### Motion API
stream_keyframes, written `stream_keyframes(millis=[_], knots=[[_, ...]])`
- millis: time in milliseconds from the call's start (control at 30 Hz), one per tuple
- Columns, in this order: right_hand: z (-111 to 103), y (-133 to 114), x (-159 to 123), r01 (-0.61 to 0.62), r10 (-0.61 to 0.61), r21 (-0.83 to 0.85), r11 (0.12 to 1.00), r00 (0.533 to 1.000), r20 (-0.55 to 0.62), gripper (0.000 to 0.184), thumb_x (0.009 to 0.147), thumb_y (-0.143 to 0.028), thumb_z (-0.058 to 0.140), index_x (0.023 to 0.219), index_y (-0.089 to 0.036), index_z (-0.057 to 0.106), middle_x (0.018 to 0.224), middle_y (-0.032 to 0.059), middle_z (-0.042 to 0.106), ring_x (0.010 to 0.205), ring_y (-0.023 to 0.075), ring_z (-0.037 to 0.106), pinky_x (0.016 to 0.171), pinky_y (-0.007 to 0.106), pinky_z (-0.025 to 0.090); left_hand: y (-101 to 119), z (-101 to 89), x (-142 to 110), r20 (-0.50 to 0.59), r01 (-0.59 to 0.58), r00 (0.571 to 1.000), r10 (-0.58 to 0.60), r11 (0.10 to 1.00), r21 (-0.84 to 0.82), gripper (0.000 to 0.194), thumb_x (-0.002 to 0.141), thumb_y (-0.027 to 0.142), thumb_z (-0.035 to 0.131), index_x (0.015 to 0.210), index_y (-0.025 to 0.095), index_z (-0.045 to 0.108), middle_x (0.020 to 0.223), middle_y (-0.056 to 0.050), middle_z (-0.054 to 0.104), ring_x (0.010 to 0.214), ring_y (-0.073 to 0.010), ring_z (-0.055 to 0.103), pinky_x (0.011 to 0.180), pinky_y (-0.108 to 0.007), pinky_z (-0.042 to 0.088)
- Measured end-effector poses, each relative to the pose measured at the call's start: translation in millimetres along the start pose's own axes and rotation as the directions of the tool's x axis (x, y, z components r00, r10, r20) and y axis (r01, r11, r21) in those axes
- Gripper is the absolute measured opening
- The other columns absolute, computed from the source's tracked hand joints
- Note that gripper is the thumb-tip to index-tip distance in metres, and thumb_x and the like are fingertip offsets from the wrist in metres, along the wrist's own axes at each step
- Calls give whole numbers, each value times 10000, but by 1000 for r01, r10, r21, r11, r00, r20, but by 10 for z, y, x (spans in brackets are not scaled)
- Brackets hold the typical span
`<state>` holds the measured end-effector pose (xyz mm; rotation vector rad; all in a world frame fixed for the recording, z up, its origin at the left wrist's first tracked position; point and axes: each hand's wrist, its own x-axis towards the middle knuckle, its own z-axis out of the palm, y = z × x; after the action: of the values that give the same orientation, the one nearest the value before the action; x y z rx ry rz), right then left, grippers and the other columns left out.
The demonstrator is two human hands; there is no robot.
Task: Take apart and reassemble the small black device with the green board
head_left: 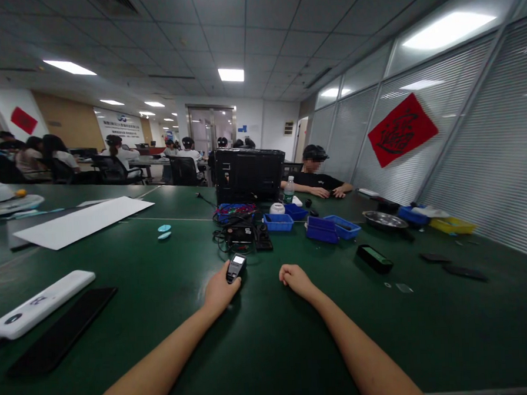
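Observation:
My left hand is wrapped round a small black handheld device with a lit white screen, its thumb along one side and the screen facing up. It is above the green table, left of the middle. To the right, my right hand is curled into a loose fist, with nothing visible in it. A gap of table separates the two hands. Just beyond the device lies a black box-shaped unit with cables.
Behind the cables stands a black monitor. Blue trays, a ball and a bottle stand nearby. At right are a black case and a metal bowl; at left, a white bar-shaped device. A person sits across.

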<state>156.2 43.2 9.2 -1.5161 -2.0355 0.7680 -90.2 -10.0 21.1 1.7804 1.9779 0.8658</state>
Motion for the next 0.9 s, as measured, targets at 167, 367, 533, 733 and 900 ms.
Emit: stream_keyframes(millis=[167,367,533,733,900], knots=[[17,18,-1,5,-5,-16,1000,1000,-10,191,643,-108,369,621,-169,548,539,-31,537,519,93,478,539,182,332,300,401,-2,28,-20,999,24,989,-143,684,726,414,535,1324,159,325,1205,-132,545,1073,-245,526,861,-292,378],[34,-5,-27,22,-14,40,999,982,-186,190,668,-112,364,665,-175,543,621,-7,574,621,112,534,609,190,381,585,730,-83,24,-132,989,145,948,-290,637,809,430,407,1323,67,310,1350,-160,378,1237,-227,366,1003,-309,288],[84,-161,-94,-21,44,71,997,940,-338,262,800,-262,337,876,-165,569,886,53,621,838,152,560,746,233,401,527,739,-59,61,-210,962,267,862,-462,464,821,328,377,1214,109,485,1313,-89,448,1233,-168,374,1056,-294,238],[199,-433,-260,-135,71,-232,963,962,-264,733,711,-423,533,1326,-120,276,1192,147,505,1085,258,466,862,315,363,409,730,51,164,-98,953,254,771,-629,495,673,84,423,1138,179,563,1262,-2,507,1190,-145,431,1047,-294,282],[154,-437,-284,-173,86,-389,905,969,-230,742,731,-318,491,1368,-109,171,1153,162,524,1036,273,490,810,337,383,416,743,58,278,30,936,215,738,-675,588,620,26,435,1186,162,518,1213,-36,551,1114,-153,510,967,-275,384]])
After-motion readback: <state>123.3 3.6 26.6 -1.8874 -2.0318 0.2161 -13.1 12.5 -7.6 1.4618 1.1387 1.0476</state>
